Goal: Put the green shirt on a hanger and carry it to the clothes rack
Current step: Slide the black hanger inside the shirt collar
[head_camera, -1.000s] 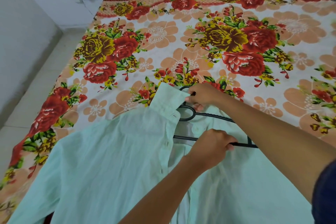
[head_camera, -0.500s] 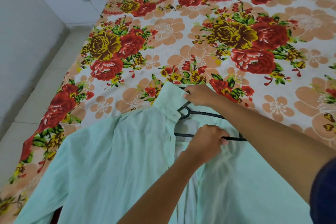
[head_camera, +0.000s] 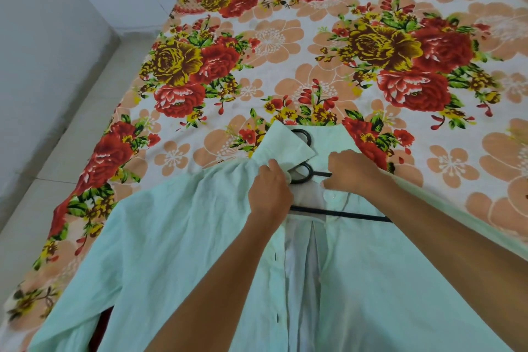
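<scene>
The pale green shirt (head_camera: 171,237) lies front up on the bed, its front open down the middle. A black hanger (head_camera: 343,213) is inside it; the hook shows above the collar and the lower bar crosses the open neck. My left hand (head_camera: 268,194) pinches the left front edge just below the collar. My right hand (head_camera: 354,171) grips the right front edge by the top button, over the hanger's neck. The hanger's shoulders are hidden under the cloth.
The shirt rests on a bed covered with a floral sheet (head_camera: 285,37) in red, yellow and peach. A strip of pale tiled floor (head_camera: 71,151) runs along the bed's left side, bounded by a white wall (head_camera: 43,37). No clothes rack is in view.
My right hand came down from the collar and hook to the right front edge. My left hand left the hanger bar and took the left front edge below the collar.
</scene>
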